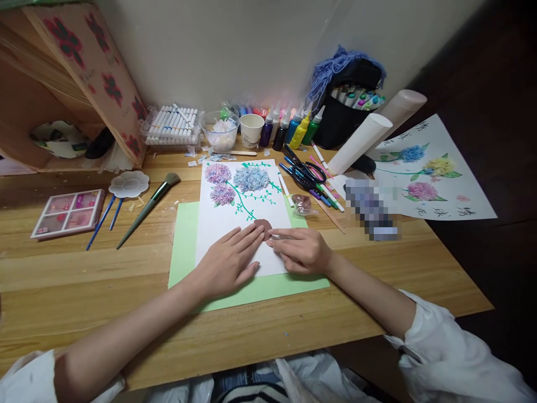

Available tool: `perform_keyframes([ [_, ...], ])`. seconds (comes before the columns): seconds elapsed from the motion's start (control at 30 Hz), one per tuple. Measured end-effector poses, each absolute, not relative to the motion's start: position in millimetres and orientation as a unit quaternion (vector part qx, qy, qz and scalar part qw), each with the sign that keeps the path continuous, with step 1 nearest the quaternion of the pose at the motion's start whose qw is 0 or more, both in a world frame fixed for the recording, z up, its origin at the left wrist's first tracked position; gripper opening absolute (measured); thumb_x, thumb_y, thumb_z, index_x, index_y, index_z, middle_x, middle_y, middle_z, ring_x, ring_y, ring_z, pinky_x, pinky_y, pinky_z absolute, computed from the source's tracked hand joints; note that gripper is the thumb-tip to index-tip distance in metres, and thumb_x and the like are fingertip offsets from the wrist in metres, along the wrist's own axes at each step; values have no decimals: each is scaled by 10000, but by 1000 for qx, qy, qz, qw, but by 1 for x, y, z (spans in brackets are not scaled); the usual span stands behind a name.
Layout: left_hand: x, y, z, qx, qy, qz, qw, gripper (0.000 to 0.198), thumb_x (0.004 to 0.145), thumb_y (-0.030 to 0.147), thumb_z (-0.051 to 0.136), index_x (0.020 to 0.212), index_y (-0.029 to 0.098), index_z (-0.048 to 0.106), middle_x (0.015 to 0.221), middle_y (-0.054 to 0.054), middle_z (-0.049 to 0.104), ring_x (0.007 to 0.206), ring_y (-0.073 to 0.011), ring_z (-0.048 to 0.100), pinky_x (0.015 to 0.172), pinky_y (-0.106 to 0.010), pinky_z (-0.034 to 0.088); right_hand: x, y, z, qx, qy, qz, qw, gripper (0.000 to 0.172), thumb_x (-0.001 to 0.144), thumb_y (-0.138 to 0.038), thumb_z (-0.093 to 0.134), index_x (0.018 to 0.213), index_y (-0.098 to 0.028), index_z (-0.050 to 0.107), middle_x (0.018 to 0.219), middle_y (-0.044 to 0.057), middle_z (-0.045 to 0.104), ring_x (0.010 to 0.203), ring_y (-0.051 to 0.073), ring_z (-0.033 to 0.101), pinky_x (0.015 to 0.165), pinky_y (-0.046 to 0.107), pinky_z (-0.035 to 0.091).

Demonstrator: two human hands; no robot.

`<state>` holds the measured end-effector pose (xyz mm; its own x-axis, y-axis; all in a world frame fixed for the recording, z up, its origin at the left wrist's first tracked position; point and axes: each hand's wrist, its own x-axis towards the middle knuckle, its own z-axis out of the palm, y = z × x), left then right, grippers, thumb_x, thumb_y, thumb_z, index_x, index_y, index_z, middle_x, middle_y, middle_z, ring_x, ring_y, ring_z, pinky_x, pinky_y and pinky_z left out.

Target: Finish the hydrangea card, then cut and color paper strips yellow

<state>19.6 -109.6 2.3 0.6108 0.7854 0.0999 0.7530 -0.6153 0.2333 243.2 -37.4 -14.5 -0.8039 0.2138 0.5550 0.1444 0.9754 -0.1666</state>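
Observation:
A flat, round brown piece of clay (262, 223) lies on the white sheet of paper (218, 224), at the lower end of a green stem. My left hand (229, 257) rests flat on the sheet, fingers stretched, its fingertips on the clay. From the right, my right hand (304, 250) has its index finger and thumb at the clay's right edge, the other fingers curled in. Pink and blue flower heads (250, 179) with green vines cover the upper part of the sheet. Under it lies a light green sheet (182, 252).
Scissors (308, 172), markers and a wrapped brown lump (302, 204) lie right of the sheet. Paint bottles (300, 133), a paper cup (251, 131) and a marker box (172, 127) line the wall. A brush (149, 210) and a palette (128, 183) are at left, a flower picture (436, 173) at right.

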Motion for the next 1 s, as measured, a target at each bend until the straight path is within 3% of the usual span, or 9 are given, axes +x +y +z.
perform_keyframes([
  [0.2, 19, -108, -2, 893, 428, 94, 100, 568, 921, 409, 340, 1412, 129, 287, 1463, -106, 301, 1368, -226, 237, 1102, -402, 279, 247, -35, -14, -138, -928, 83, 337, 333, 767, -82, 467, 1024, -200, 644, 897, 36, 742, 989, 194, 661, 745, 300, 576],
  [0.37, 18, -110, -1, 894, 425, 91, 109, 599, 919, 436, 342, 1417, 111, 271, 1459, -117, 310, 1362, -239, 254, 1099, -394, 287, 248, -33, -15, -187, -922, 136, 311, 247, 792, -93, 476, 926, -179, 666, 884, 48, 745, 894, 195, 691, 753, 310, 569],
  [0.57, 20, -107, 5, 894, 417, 122, 112, 637, 907, 440, 364, 1452, 178, 164, 1506, -71, 204, 1365, -235, 243, 1078, -378, 310, 252, -26, -9, -283, -839, 352, 304, 258, 910, -197, 406, 958, -177, 659, 955, 72, 723, 887, 174, 680, 779, 317, 552],
  [0.7, 21, -103, 6, 904, 406, 92, 100, 682, 884, 515, 381, 1448, 183, 191, 1480, -70, 281, 1308, -266, 341, 1043, -406, 326, 253, -21, -9, -318, -767, 471, 296, 263, 932, -279, 418, 965, -163, 652, 999, 92, 704, 948, 191, 661, 830, 349, 544],
  [0.87, 21, -100, 9, 909, 402, 70, 89, 662, 898, 509, 349, 1450, 189, 175, 1459, -63, 333, 1291, -254, 358, 1065, -423, 262, 249, -17, -11, -332, -686, 572, 303, 271, 929, -330, 433, 941, -154, 638, 1007, 102, 697, 922, 181, 672, 833, 348, 552],
  [1.0, 28, -93, 10, 903, 414, 64, 94, 646, 896, 502, 352, 1431, 157, 244, 1428, -90, 384, 1194, -268, 435, 969, -404, 359, 248, -17, -9, -350, -659, 595, 298, 255, 926, -337, 441, 939, -155, 619, 1026, 109, 692, 917, 174, 675, 827, 341, 551],
])
